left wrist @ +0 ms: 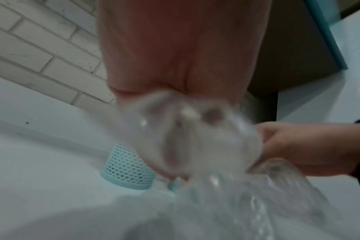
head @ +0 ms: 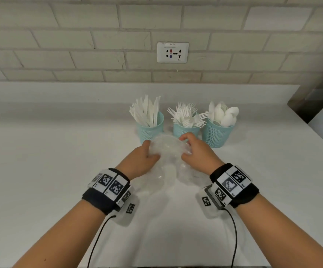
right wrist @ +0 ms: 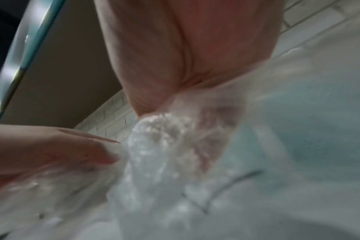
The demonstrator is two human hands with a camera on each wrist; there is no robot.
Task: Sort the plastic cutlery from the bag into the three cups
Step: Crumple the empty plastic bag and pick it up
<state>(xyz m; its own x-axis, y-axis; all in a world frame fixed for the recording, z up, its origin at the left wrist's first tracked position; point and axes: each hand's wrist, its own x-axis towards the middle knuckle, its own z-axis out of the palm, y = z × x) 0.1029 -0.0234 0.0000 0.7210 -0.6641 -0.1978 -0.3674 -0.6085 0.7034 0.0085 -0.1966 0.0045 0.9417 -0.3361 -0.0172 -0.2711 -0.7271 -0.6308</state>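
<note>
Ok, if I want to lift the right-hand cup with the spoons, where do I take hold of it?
Grip the spoon cup around its mesh wall below the rim, coming from its right, probably. Spoons crowd the top, the fork cup stands close on its left, and both hands work the bag in front.

You have three teal mesh cups near the back edge of the counter (head: 41,171): one cup of knives (head: 150,130), one cup of forks (head: 184,130), one cup of spoons (head: 216,134). The pieces inside are too crowded to count. One clear plastic bag (head: 166,157), two hands, one wall socket (head: 173,52).
</note>
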